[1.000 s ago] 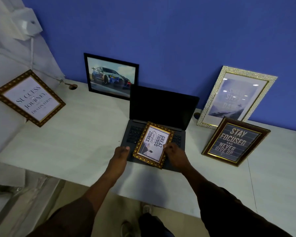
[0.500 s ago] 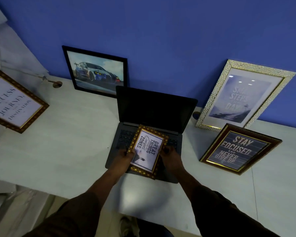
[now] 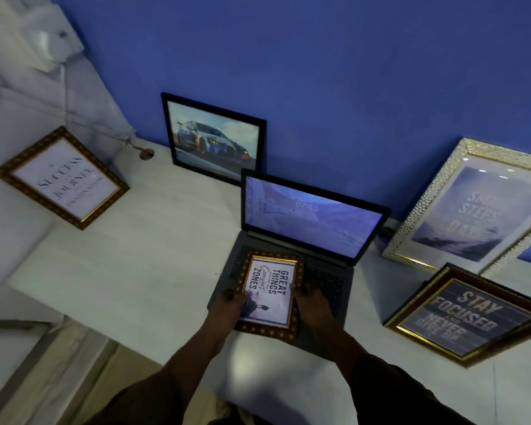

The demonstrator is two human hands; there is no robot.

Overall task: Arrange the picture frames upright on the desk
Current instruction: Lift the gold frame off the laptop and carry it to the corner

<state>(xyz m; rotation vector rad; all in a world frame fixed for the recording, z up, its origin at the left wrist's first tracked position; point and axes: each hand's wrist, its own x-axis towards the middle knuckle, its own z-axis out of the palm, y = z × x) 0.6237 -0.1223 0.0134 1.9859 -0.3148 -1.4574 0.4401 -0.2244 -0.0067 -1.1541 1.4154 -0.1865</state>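
Observation:
A small gold-patterned frame (image 3: 269, 289) reading "Great things... comfort zones" lies over the laptop keyboard (image 3: 325, 283), its text turned sideways. My left hand (image 3: 227, 311) grips its left edge and my right hand (image 3: 311, 305) grips its right edge. A black-framed car picture (image 3: 215, 139) leans upright against the blue wall. A white-and-gold "Small steps" frame (image 3: 472, 210) leans on the wall at right. In front of it a dark "Stay focused" frame (image 3: 463, 317) rests tilted. A gold "Success" frame (image 3: 60, 177) sits at the left end.
The open laptop (image 3: 307, 222) has a lit screen and sits mid-desk on the white desk (image 3: 135, 256). A cable hole (image 3: 146, 154) is at the back left. White panels stand to the left; the desk's front edge is near my arms.
Both hands have closed on the small frame's sides and turned it squarer to me. The laptop screen, dark before, now shows a picture. My view shifted.

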